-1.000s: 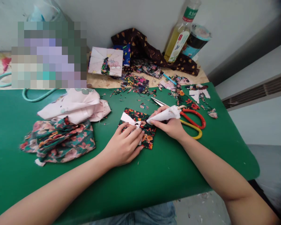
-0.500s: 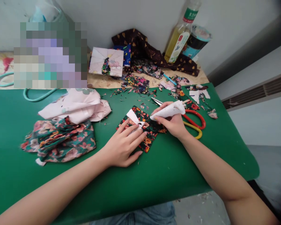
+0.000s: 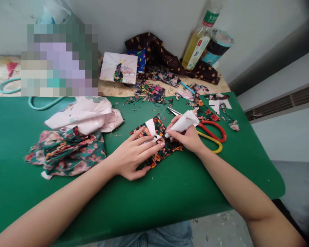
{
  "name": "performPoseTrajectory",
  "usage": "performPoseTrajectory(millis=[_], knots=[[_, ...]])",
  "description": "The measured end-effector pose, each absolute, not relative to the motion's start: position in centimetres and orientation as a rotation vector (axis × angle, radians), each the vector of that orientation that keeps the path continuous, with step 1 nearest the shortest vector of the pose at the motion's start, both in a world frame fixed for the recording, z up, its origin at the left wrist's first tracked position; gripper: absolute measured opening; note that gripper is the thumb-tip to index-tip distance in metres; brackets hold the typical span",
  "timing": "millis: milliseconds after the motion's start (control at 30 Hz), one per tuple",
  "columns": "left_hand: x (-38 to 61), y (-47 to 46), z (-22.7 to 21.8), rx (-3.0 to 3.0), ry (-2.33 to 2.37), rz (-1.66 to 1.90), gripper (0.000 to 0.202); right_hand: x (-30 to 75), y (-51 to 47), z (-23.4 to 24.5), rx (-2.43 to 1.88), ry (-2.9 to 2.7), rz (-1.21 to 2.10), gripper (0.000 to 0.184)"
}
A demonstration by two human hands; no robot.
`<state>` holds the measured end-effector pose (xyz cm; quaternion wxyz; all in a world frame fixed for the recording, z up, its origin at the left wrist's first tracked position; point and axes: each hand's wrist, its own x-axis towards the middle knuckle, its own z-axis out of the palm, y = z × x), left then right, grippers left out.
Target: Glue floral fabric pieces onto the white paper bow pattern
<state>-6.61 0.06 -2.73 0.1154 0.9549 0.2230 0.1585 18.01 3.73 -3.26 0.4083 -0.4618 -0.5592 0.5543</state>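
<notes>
My left hand [image 3: 136, 154] lies spread and flat on a dark floral fabric piece [image 3: 158, 159] that has a white strip and small white patches on it. The fingertips rest near its middle and cover part of it. In my right hand [image 3: 189, 137] is a white tapered squeeze tube [image 3: 182, 122], its wide end wrapped about light wooden sticks. The narrow tip points down-left at the fabric; whether they touch I cannot tell. Scissors [image 3: 213, 132] with red and yellow handles lie partly under my right hand, blades pointing away to the left.
On the left lie crumpled green floral cloth [image 3: 74, 154] and pink cloth [image 3: 92, 116]. Fabric scraps [image 3: 154, 91] litter the back. A pale patchwork square [image 3: 118, 65], brown cloth [image 3: 154, 48], a bottle of yellow liquid [image 3: 197, 44] and a tub [image 3: 217, 46] stand along the wall.
The floral piece has turned a little under my left hand, which has shifted slightly left. The tube in my right hand has tilted more steeply, its tip slightly lower.
</notes>
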Motion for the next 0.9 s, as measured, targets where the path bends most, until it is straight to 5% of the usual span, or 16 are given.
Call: performPoseTrajectory(millis=[900], knots=[[-6.65,-0.15,-2.81,2.924,0.607,0.561,0.056,17.91,4.25,-3.68,-1.252,-1.561,1.195,0.034]])
